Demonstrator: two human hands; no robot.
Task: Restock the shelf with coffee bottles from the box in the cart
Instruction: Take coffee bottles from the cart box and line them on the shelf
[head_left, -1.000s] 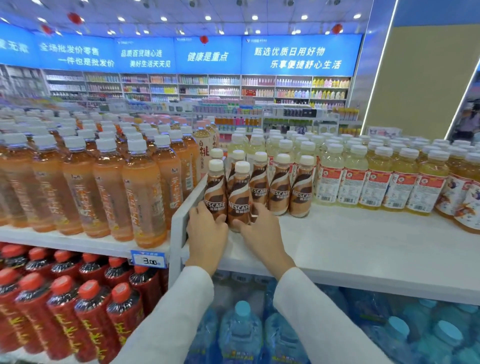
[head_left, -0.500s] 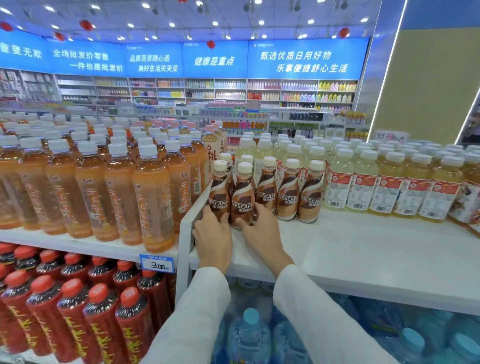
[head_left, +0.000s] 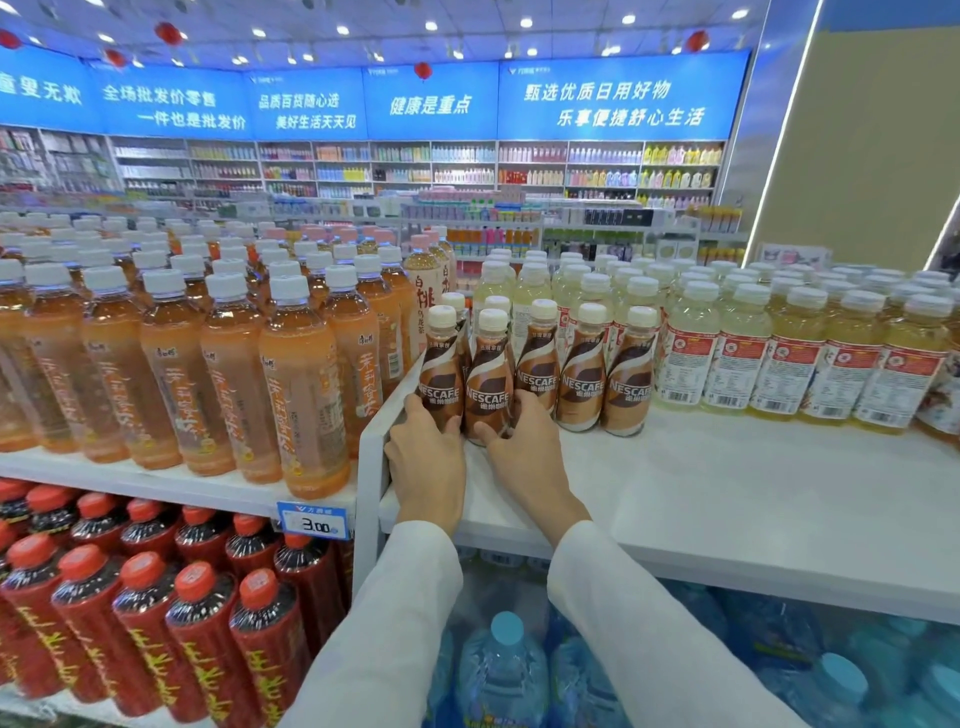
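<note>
Several brown Nescafe coffee bottles with white caps stand on the white shelf (head_left: 727, 493) at its left end. My left hand (head_left: 423, 457) wraps the base of the leftmost coffee bottle (head_left: 441, 369), next to the white shelf divider (head_left: 371, 447). My right hand (head_left: 524, 452) grips the base of the second coffee bottle (head_left: 488, 384), thumb in front. Three more coffee bottles (head_left: 584, 374) stand in a row to the right. The cart and box are out of view.
Orange tea bottles (head_left: 301, 384) fill the shelf left of the divider. Pale yellow drink bottles (head_left: 737, 358) stand right of and behind the coffee. Red-capped bottles (head_left: 197, 623) and blue water jugs (head_left: 504, 670) sit on the shelf below. Bare shelf stretches at the front right.
Both hands have stayed on the two front-left coffee bottles. The view has shifted slightly closer and upward; the bottles look nudged a little back on the shelf.
</note>
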